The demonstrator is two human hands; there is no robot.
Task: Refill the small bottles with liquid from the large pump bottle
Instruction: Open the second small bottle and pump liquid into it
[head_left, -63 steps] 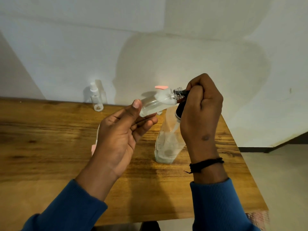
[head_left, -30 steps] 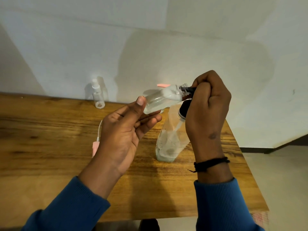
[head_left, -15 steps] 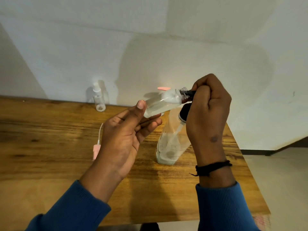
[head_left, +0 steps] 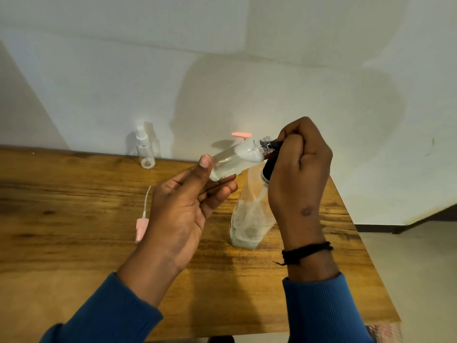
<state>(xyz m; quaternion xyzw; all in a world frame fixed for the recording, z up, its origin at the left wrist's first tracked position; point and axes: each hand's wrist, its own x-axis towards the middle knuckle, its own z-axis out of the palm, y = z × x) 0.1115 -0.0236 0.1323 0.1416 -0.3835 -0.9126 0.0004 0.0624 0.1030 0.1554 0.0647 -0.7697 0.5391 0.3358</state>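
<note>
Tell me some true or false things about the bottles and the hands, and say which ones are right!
1. The left hand holds a small clear bottle tilted on its side. True.
2. The right hand lies flat on the wooden table. False: it is curled round the black pump head of the large pump bottle.
3. Another small bottle stands upright near the wall. True.
4. The pink pump cap with its tube is screwed onto the held bottle. False: it lies on the table, and that bottle's neck is open.
5. The large pump bottle is full to the top. False: liquid fills only its lower part.
</note>
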